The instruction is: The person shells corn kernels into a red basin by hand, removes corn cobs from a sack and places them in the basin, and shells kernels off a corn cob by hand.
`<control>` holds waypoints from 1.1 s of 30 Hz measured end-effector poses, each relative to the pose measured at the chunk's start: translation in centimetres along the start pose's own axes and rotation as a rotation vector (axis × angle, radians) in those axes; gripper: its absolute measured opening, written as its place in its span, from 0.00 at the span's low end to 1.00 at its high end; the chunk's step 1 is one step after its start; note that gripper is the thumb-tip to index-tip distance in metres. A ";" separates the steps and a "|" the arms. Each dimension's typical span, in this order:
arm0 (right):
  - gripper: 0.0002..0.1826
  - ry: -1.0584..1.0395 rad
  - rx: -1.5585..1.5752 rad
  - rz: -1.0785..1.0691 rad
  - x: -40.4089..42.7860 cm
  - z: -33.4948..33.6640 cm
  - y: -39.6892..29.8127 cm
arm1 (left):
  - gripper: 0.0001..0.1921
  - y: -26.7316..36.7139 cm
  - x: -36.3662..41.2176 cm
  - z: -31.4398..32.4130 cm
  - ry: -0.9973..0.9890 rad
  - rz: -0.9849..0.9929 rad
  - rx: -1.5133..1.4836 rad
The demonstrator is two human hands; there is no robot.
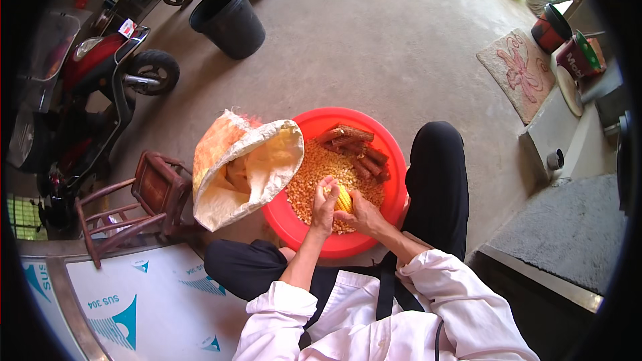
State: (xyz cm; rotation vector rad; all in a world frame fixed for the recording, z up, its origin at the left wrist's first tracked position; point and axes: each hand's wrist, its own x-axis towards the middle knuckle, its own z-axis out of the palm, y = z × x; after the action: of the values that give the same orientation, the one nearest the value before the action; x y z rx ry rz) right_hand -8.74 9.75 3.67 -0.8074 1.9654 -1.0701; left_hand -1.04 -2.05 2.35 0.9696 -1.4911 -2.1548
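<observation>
A yellow ear of corn (343, 199) is held between both hands, over a round red plastic basin (286, 233). My left hand (325, 204) grips its left side, with the fingers partly hidden. From the right, my right hand (362, 214) has its thumb and fingers on the ear. Loose corn kernels (313, 170) cover much of the basin's bottom. Several bare reddish-brown corn cobs (368, 160) lie piled at its far right side. An open woven plastic sack (215, 170) leans at the basin's left rim; its inside is only partly visible.
A small wooden chair (155, 190) and a red motor scooter (85, 67) stand left. A black bucket (228, 22) is farther ahead. At right are a patterned mat (519, 72), buckets (551, 30) and a concrete step (544, 135). Film-covered sheet panels (160, 306) lie lower left.
</observation>
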 end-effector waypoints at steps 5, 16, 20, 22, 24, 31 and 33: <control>0.39 -0.024 -0.056 -0.015 0.3 1.5 1.0 | 0.23 -1.0 -0.1 -0.5 -0.024 0.159 0.379; 0.39 -0.090 0.038 -0.177 0.4 2.3 1.8 | 0.24 -1.3 0.0 -1.1 0.081 0.122 0.363; 0.40 -0.130 0.060 -0.117 -0.1 1.9 0.2 | 0.26 -0.9 -0.2 -1.1 0.108 -0.212 -0.082; 0.40 -0.136 0.039 0.036 -0.3 1.4 -0.8 | 0.27 -0.2 -0.3 -0.4 0.126 -0.226 -0.152; 0.40 -0.083 0.000 0.059 0.1 1.0 -1.1 | 0.29 0.3 -0.6 -0.3 0.113 -0.248 -0.263; 0.27 -0.206 0.081 -0.169 -0.3 -2.4 -1.5 | 0.25 1.2 -2.6 -0.4 0.077 -0.207 -0.168; 0.19 -0.056 -0.153 -0.330 -0.1 -3.1 -0.3 | 0.20 1.0 -2.9 -0.6 0.090 -0.150 -0.139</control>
State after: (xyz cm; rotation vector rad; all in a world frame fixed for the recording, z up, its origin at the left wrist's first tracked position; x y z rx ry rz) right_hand -11.21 10.96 5.12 -1.2655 1.9261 -1.0760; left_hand 1.32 -1.02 4.16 1.1452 -1.2449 -2.2510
